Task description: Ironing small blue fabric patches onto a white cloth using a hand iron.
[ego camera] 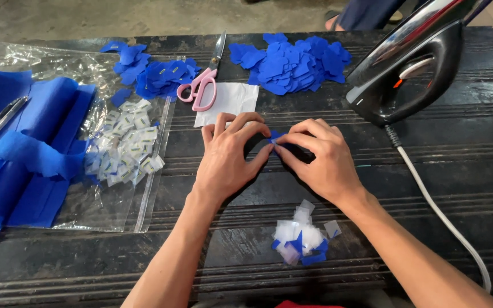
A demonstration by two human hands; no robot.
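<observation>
While both hands pinched a small blue fabric piece (275, 137) on the worktop (457, 171), left hand (229, 157) and right hand (320, 157) grasping it, folding seemingly underway; pressing flat likely needed steady fingertips.

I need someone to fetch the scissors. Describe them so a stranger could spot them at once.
Start at the dark ridged table and look to its far edge, between the two heaps of blue cut pieces. The scissors lie there, blades pointing away, handles on a white paper square. Their pink handles are the only pink thing in view.
</observation>
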